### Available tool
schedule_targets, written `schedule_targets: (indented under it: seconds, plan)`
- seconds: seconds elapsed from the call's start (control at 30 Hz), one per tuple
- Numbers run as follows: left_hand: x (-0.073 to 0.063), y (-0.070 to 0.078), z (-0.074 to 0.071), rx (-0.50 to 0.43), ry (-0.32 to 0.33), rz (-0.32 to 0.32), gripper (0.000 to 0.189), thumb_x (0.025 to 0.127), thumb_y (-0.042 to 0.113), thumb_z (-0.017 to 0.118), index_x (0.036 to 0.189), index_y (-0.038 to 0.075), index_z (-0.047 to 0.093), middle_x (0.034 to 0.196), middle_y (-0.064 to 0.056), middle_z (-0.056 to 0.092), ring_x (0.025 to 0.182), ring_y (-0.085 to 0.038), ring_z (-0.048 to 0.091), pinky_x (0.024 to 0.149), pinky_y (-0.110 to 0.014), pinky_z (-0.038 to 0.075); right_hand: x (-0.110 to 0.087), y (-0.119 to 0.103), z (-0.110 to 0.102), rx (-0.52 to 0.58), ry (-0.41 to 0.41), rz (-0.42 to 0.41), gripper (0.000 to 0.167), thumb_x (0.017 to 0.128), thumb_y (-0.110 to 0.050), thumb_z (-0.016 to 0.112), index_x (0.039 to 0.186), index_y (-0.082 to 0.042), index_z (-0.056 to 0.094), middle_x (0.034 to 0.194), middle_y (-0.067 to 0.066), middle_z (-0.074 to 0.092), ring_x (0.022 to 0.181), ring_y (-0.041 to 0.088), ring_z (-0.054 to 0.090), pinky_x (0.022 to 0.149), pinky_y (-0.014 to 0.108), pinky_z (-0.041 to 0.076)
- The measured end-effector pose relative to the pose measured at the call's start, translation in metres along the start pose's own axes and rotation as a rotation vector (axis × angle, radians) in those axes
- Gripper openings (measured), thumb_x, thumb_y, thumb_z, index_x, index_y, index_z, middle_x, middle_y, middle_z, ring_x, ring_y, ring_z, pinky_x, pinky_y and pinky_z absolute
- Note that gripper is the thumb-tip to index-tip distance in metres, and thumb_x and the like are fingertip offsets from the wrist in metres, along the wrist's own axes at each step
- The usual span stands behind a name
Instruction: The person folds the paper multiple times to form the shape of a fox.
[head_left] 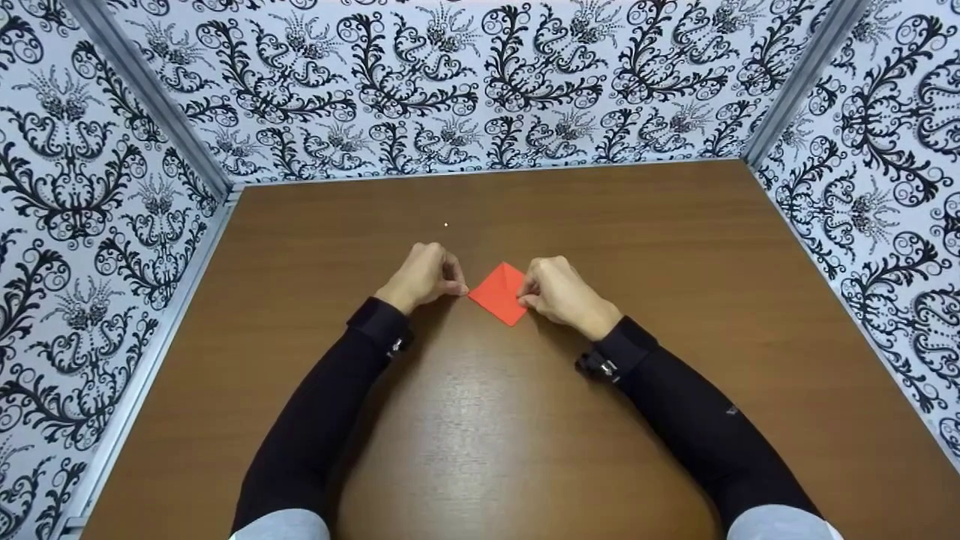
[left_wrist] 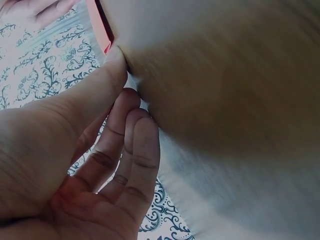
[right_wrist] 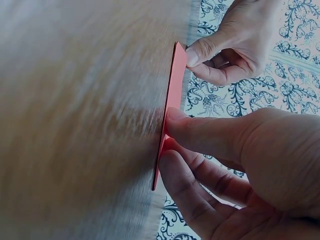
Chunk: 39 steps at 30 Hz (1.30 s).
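A small folded square of red paper [head_left: 495, 296] lies on the table, turned so that one corner points at the far wall. Crease lines meet near that far corner. My left hand [head_left: 427, 274] pinches its left corner between thumb and fingertips; in the left wrist view only a sliver of the red paper [left_wrist: 101, 29] shows beyond the thumb. On the right half, my right hand [head_left: 561, 292] pinches the paper with thumb and curled fingers, hiding the right corner. Seen edge-on in the right wrist view, the folded paper [right_wrist: 176, 82] is low against the tabletop.
The brown wooden table [head_left: 465, 420] stretches around both hands. Black-and-white patterned walls [head_left: 480, 97] rise at the back and both sides, joined by grey metal posts [head_left: 150, 97]. Both forearms wear black sleeves [head_left: 322, 420] with straps at the wrists.
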<state>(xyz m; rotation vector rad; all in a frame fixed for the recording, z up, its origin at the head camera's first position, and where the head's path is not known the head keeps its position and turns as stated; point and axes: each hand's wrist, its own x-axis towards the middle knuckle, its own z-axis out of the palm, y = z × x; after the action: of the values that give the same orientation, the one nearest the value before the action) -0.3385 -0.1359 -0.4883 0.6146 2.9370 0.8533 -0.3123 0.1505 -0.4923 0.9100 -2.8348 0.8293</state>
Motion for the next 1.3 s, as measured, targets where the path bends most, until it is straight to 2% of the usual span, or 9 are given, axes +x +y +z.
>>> schedule_targets:
  seconds: [0.27,0.63,0.87,1.1,1.3]
  plan:
    - [-0.003,0.002,0.002,0.008,0.003,-0.015,0.014,0.094,0.02,0.101,0.085,0.014,0.092,0.084,-0.003,0.088,0.079,-0.017,0.073,0.078,-0.033,0.058,0.0,0.002,0.0,0.014,0.0,-0.01,0.005,0.098,-0.005,0.093,0.094,-0.004,0.092,0.102,0.016,0.087,0.091,0.029,0.084,0.077,0.039,0.068]
    - [-0.007,0.001,0.004,0.01,0.107,0.014,0.009,0.097,0.015,0.095,0.091,0.011,0.092,0.092,-0.007,0.089,0.09,-0.028,0.078,0.084,-0.042,0.062,0.002,-0.002,-0.002,0.021,-0.008,-0.019,0.006,0.1,-0.004,0.091,0.094,-0.004,0.092,0.1,0.015,0.087,0.088,0.027,0.084,0.076,0.039,0.069]
    - [-0.012,-0.001,-0.001,-0.009,0.151,-0.019,0.006,0.101,0.015,0.09,0.101,0.009,0.09,0.102,-0.008,0.089,0.093,-0.027,0.079,0.088,-0.043,0.064,0.0,-0.006,-0.007,0.03,0.021,-0.047,0.007,0.098,0.001,0.09,0.093,-0.002,0.091,0.097,0.015,0.083,0.092,0.03,0.083,0.081,0.043,0.069]
    - [-0.016,-0.005,-0.008,-0.036,0.157,-0.054,0.008,0.104,0.015,0.086,0.108,0.011,0.091,0.102,-0.007,0.089,0.094,-0.026,0.082,0.09,-0.042,0.066,-0.001,-0.008,-0.012,0.033,0.035,-0.024,0.006,0.101,-0.003,0.089,0.097,-0.005,0.093,0.101,0.014,0.084,0.094,0.029,0.081,0.083,0.044,0.069]
    - [-0.022,-0.012,-0.014,-0.049,0.172,-0.075,0.011,0.106,0.019,0.084,0.112,0.014,0.091,0.108,-0.008,0.089,0.096,-0.025,0.085,0.09,-0.043,0.07,-0.001,-0.005,-0.017,0.019,0.074,-0.049,0.006,0.101,-0.003,0.088,0.102,-0.001,0.093,0.1,0.014,0.085,0.095,0.03,0.082,0.085,0.047,0.071]
